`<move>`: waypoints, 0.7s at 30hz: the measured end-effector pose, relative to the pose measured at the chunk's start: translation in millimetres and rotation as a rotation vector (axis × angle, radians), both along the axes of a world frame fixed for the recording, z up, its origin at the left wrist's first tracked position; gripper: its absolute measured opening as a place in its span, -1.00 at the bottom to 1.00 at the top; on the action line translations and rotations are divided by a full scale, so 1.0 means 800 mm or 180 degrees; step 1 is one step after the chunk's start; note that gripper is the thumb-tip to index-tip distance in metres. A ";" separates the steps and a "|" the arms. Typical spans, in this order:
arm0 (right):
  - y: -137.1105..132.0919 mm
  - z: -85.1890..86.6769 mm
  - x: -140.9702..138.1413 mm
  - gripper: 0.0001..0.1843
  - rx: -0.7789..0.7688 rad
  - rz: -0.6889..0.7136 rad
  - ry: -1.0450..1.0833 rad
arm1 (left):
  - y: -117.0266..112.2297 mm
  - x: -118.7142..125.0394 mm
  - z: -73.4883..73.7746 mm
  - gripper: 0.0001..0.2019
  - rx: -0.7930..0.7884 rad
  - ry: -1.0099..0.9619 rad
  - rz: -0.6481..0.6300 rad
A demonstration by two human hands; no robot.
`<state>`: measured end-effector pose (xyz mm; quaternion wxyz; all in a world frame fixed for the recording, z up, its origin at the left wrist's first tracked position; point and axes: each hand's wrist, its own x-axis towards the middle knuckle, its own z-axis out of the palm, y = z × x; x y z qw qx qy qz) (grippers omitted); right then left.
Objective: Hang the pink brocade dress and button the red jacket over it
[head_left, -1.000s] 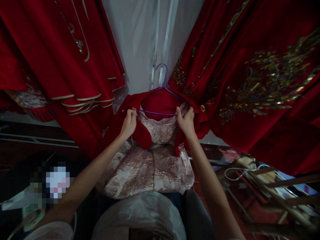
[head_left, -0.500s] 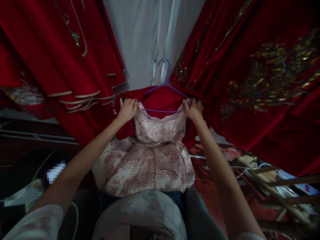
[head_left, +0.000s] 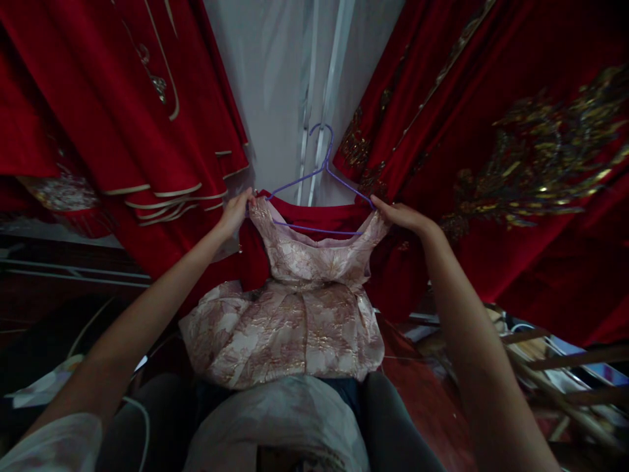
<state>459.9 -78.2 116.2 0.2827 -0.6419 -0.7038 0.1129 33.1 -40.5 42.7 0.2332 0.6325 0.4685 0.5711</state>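
A pale pink brocade dress (head_left: 299,328) with gold threads hangs in front of me, its skirt resting toward my lap. Inside its neckline sits a purple hanger (head_left: 327,164), hook upward. My left hand (head_left: 236,213) is closed on the dress's left shoulder at the hanger's end. At the other shoulder, my right hand (head_left: 400,213) pinches the dress, thumb and fingers near the hanger's tip. A red garment (head_left: 314,213) shows behind the dress; its lower part is hidden.
Red garments with pale trim (head_left: 167,131) hang at left. Red cloth with gold sequin decoration (head_left: 545,164) hangs at right. Behind stands a grey-white panel (head_left: 275,92) with metal strips. Wooden bars (head_left: 570,357) stand low at right, and a white cord (head_left: 146,426) runs by my leg.
Both hands have spread apart, pulling the dress's shoulders wider over the hanger. The hanger has dropped slightly, and the red garment behind shows less around the shoulders.
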 end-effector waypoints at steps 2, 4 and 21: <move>-0.009 -0.001 0.002 -0.31 -0.0327 0.0284 0.0205 | -0.005 0.006 -0.002 -0.61 0.0260 0.0138 -0.0023; -0.020 -0.006 0.004 -0.40 -0.0180 0.0552 0.0470 | -0.009 0.011 -0.003 -0.56 0.0494 0.0490 -0.0081; -0.027 -0.082 0.009 -0.62 0.1478 -0.0479 0.2269 | -0.029 0.000 -0.018 -0.47 0.0499 -0.0159 0.0267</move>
